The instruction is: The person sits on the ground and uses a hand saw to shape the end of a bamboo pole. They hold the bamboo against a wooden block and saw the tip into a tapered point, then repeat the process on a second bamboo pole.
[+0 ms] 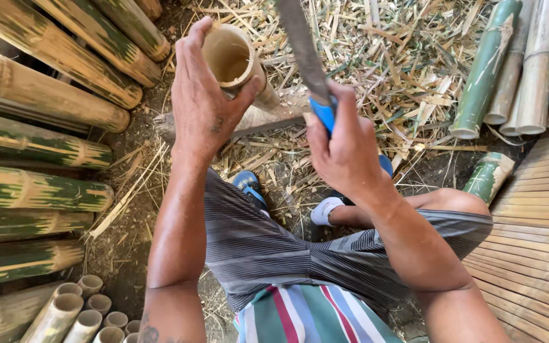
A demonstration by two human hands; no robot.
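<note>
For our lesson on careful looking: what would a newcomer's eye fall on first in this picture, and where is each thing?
At centre, the left hand grips a short hollow bamboo tube standing on a wooden block, while the right hand holds a blue-handled blade raised beside it. Thick bamboo poles lie stacked at left, more green ones lean at upper right, and straw-like shavings cover the ground between.

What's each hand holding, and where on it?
Left hand: hollow bamboo tube, gripped at its open rim. Right hand: long blade, by its blue handle.
</note>
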